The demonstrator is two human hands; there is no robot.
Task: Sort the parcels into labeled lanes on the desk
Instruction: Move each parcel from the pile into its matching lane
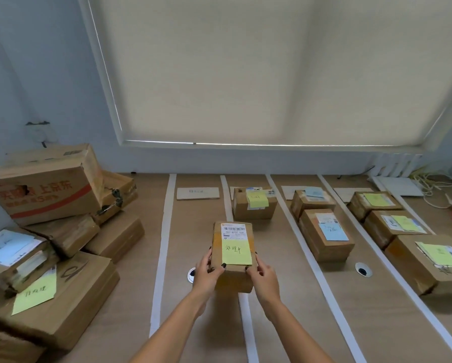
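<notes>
Both hands grasp one parcel (233,254) at its near end: the left hand (206,275) on the left edge, the right hand (262,277) on the right. The parcel is held above the bench (198,320), over the tape strip (248,328) between the first two lanes. Its yellow note (236,254) faces up, probably so the marking can be matched against a lane card (198,193).

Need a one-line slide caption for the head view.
Both hands, left hand and right hand, hold a yellow-noted parcel above the taped lanes on the desk, beside sorted boxes.
</notes>
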